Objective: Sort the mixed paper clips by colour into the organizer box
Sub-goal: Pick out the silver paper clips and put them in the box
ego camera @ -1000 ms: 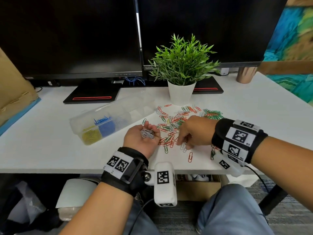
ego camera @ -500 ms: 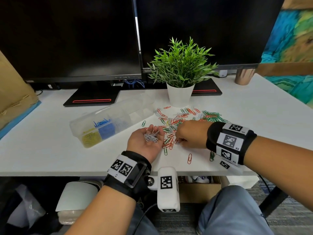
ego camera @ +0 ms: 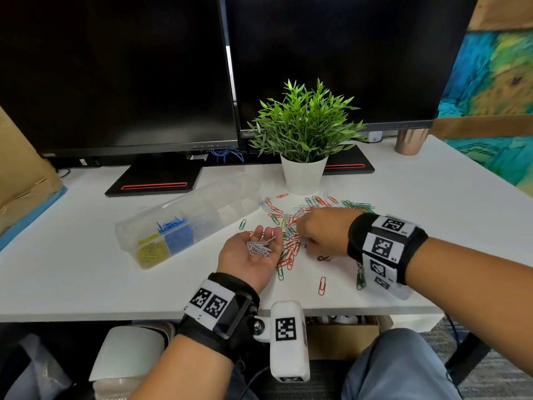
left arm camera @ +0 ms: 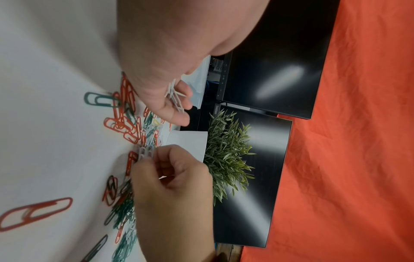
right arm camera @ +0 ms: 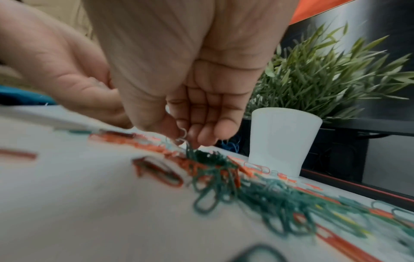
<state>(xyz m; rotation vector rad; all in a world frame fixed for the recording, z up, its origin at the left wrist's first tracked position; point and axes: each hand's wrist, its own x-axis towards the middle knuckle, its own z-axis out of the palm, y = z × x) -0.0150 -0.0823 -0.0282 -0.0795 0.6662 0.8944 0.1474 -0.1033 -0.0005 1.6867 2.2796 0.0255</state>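
Note:
My left hand [ego camera: 248,255] lies palm up beside the pile and cradles a small heap of white clips [ego camera: 259,248] in relaxed fingers; the left wrist view shows these white clips [left arm camera: 174,95] too. My right hand [ego camera: 320,229] reaches into the mixed red, green and white clips [ego camera: 290,249]. Its thumb and fingers pinch white clips [left arm camera: 145,152], and the right wrist view shows one white clip [right arm camera: 183,132] at the fingertips. To the left lies the clear organizer box [ego camera: 124,235], holding yellow clips [ego camera: 151,251], blue clips [ego camera: 177,232] and white clips [ego camera: 203,222].
A white plant pot [ego camera: 304,177] stands just behind the pile, with two monitors behind it. A copper cup [ego camera: 411,141] sits far right. Stray red [ego camera: 322,285] and green [ego camera: 360,280] clips lie near the table's front edge. Cardboard [ego camera: 23,174] leans at the left.
My right hand has shifted a little left and further into the pile, from the near loose white clips. The left hand stays palm up with its white clips.

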